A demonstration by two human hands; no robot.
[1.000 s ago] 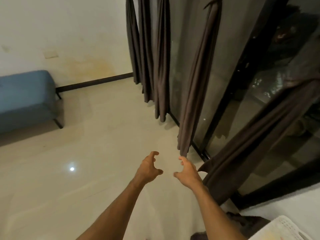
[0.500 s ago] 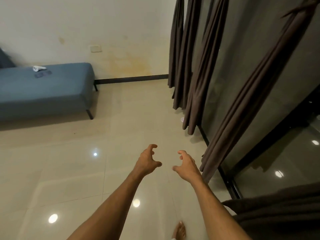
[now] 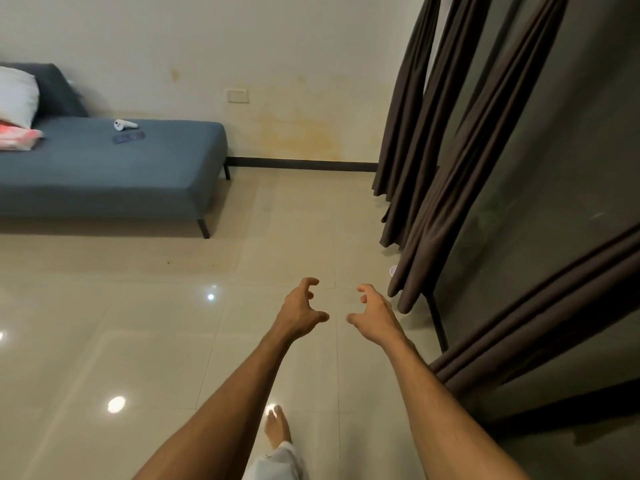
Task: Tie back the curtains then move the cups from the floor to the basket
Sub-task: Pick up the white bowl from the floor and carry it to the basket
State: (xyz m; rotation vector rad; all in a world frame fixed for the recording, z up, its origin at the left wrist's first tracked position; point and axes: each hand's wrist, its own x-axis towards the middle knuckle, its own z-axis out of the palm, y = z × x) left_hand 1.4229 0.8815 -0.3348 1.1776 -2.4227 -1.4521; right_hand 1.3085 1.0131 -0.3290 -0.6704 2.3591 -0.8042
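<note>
The dark curtains hang in bunches along the right, what looks like a pale cup on the floor peeping from behind one, and just left of them the empty left hand and right hand hover with fingers loosely spread, a blue sofa far left.

cup mostly hidden behind the curtain hem

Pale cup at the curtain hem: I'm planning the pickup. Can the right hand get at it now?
Probably, with a stoop: the right hand is empty and bare floor lies between it and the pale cup. The curtain covers most of it, though.
</note>
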